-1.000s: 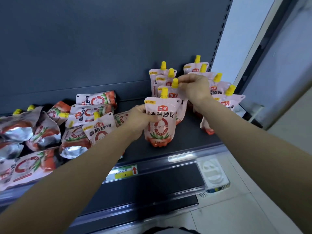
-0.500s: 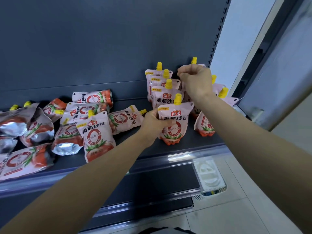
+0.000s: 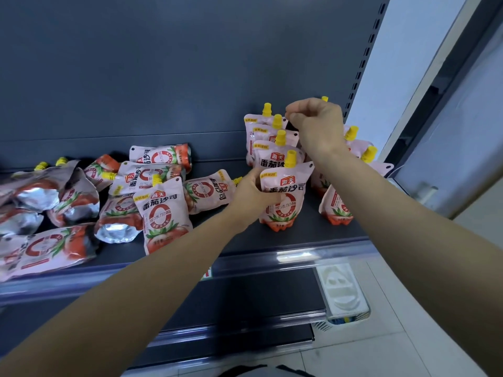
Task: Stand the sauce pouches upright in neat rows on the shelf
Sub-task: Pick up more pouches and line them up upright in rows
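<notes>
Front pouch [image 3: 283, 198] upright near shelf [image 3: 313, 235] front edge, my left hand [image 3: 253, 195] gripping its side. Behind it, row of standing pouches [image 3: 268, 142]; second row [image 3: 337, 205] at right. My right hand [image 3: 317, 126] closed, pinching something at back pouch top; cannot tell what exactly. Loose pile [image 3: 109, 194] lying flat at left. I judge well under half done.

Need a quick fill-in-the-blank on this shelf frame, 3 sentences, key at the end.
1. The left hand grips the front pouch, which stands ____ on the shelf.
2. Every pouch spout cap is coloured ____.
3. The loose pouches lying flat are piled to the ____ of the standing rows.

Missing words: upright; yellow; left
</notes>
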Available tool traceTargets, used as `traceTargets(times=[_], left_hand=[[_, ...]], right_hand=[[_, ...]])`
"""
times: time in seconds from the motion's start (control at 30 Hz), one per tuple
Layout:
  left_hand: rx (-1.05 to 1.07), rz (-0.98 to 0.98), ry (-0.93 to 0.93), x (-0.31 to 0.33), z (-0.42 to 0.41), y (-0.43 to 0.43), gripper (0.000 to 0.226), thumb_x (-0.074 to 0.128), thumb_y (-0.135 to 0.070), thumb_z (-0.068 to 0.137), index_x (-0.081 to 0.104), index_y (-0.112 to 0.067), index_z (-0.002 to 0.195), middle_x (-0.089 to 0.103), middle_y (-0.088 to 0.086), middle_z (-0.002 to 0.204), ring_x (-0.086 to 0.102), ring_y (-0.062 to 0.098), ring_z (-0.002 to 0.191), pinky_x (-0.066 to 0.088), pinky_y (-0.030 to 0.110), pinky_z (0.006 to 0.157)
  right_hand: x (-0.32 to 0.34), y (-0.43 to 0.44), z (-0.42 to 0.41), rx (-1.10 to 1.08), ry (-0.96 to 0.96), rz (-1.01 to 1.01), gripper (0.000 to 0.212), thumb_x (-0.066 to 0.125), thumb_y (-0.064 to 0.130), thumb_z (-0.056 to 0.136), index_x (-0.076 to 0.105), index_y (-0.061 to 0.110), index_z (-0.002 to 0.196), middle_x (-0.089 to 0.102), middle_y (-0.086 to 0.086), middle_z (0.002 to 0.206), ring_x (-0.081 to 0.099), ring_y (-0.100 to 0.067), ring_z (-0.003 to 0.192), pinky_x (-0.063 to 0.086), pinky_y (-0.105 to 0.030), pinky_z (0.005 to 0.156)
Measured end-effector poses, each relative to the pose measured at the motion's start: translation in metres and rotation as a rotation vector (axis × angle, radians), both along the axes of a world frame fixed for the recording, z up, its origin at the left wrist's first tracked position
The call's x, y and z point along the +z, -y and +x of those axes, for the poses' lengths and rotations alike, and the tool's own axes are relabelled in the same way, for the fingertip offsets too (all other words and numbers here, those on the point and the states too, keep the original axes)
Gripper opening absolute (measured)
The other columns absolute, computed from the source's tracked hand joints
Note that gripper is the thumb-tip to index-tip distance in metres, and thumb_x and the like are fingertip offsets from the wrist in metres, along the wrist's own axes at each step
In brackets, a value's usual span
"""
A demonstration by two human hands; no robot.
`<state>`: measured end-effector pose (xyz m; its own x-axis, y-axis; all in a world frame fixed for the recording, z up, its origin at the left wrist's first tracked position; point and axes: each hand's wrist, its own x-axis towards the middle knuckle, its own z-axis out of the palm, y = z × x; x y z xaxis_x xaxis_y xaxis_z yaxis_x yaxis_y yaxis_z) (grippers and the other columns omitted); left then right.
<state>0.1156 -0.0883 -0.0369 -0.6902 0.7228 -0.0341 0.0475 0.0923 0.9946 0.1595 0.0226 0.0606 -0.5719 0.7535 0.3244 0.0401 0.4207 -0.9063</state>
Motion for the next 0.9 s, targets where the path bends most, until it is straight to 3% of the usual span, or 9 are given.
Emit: traceTargets(times=[0.17, 0.3, 0.47, 0.57, 0.67, 0.73, 0.8, 0.83, 0.9], left_hand=[[-0.066, -0.038, -0.142, 0.02, -0.022, 0.026, 0.043, 0.064, 0.006, 0.079, 0.053, -0.013, 0.117, 0.065, -0.004, 0.108, 0.06, 0.009, 0.101, 0.051, 0.026, 0.089], [0.018, 0.025, -0.273, 0.045, -0.052, 0.064, 0.04, 0.06, 0.011, 0.079, 0.056, -0.018, 0.106, 0.062, -0.003, 0.1, 0.06, 0.008, 0.095, 0.05, 0.02, 0.087], [0.093, -0.062, -0.418, 0.06, -0.089, 0.113, 0.034, 0.062, 0.007, 0.08, 0.058, -0.016, 0.104, 0.06, -0.001, 0.096, 0.059, 0.006, 0.087, 0.05, 0.007, 0.075], [0.088, -0.208, -0.423, 0.053, -0.104, 0.134, 0.029, 0.064, 0.004, 0.081, 0.057, -0.012, 0.104, 0.057, -0.006, 0.088, 0.056, 0.01, 0.086, 0.048, 0.006, 0.066], [0.112, -0.485, -0.461, 0.032, -0.121, 0.151, 0.04, 0.071, -0.012, 0.08, 0.054, -0.01, 0.116, 0.057, 0.0, 0.107, 0.054, 0.016, 0.097, 0.047, 0.024, 0.08], [0.105, -0.647, -0.463, 0.017, -0.131, 0.16, 0.06, 0.073, -0.02, 0.079, 0.045, -0.012, 0.131, 0.048, 0.002, 0.128, 0.051, 0.019, 0.111, 0.043, 0.029, 0.092], [0.072, -0.714, -0.438, 0.007, -0.139, 0.165, 0.075, 0.076, -0.024, 0.075, 0.037, -0.011, 0.138, 0.038, 0.003, 0.14, 0.047, 0.023, 0.124, 0.042, 0.033, 0.1], [0.053, -0.72, -0.409, 0.003, -0.142, 0.167, 0.081, 0.078, -0.026, 0.073, 0.035, -0.009, 0.139, 0.036, 0.005, 0.143, 0.046, 0.024, 0.127, 0.042, 0.035, 0.102], [0.017, -0.716, -0.34, 0.002, -0.145, 0.168, 0.083, 0.078, -0.027, 0.072, 0.033, -0.006, 0.139, 0.039, 0.004, 0.144, 0.045, 0.022, 0.127, 0.04, 0.029, 0.098]], right_hand=[[0.001, 0.008, -0.004, 0.033, -0.009, 0.043, 0.019, 0.052, 0.002, 0.093, 0.069, 0.002, 0.103, 0.064, -0.001, 0.091, 0.057, -0.004, 0.074, 0.045, 0.001, 0.054], [0.006, 0.025, -0.018, 0.086, -0.014, 0.135, 0.019, 0.054, 0.003, 0.091, 0.069, 0.006, 0.102, 0.065, 0.002, 0.091, 0.06, -0.007, 0.085, 0.05, -0.012, 0.077], [0.003, 0.067, -0.046, 0.222, 0.027, 0.126, 0.018, 0.057, 0.005, 0.09, 0.068, 0.005, 0.104, 0.064, 0.003, 0.092, 0.059, -0.008, 0.088, 0.048, -0.017, 0.081], [-0.016, 0.089, -0.063, 0.265, 0.216, 0.091, 0.024, 0.062, 0.014, 0.089, 0.065, 0.003, 0.111, 0.067, -0.004, 0.106, 0.059, -0.013, 0.098, 0.046, -0.019, 0.087], [-0.05, 0.099, -0.077, 0.251, 0.453, -0.036, 0.023, 0.068, 0.019, 0.084, 0.066, -0.003, 0.089, 0.069, -0.017, 0.095, 0.065, -0.028, 0.09, 0.052, -0.037, 0.085], [-0.075, 0.1, -0.086, 0.244, 0.572, -0.196, 0.025, 0.071, 0.02, 0.082, 0.055, 0.005, 0.07, 0.07, -0.016, 0.092, 0.067, -0.029, 0.087, 0.054, -0.037, 0.079], [-0.095, 0.101, -0.092, 0.249, 0.672, -0.337, 0.021, 0.071, 0.021, 0.081, 0.058, 0.005, 0.088, 0.064, -0.017, 0.118, 0.063, -0.032, 0.109, 0.051, -0.037, 0.082], [-0.102, 0.101, -0.095, 0.234, 0.696, -0.424, 0.034, 0.071, 0.021, 0.081, 0.058, 0.003, 0.107, 0.058, -0.015, 0.127, 0.059, -0.031, 0.115, 0.051, -0.038, 0.082], [-0.109, 0.099, -0.099, 0.167, 0.657, -0.608, 0.047, 0.072, 0.017, 0.079, 0.054, 0.006, 0.121, 0.058, -0.011, 0.127, 0.061, -0.027, 0.11, 0.051, -0.035, 0.067]])
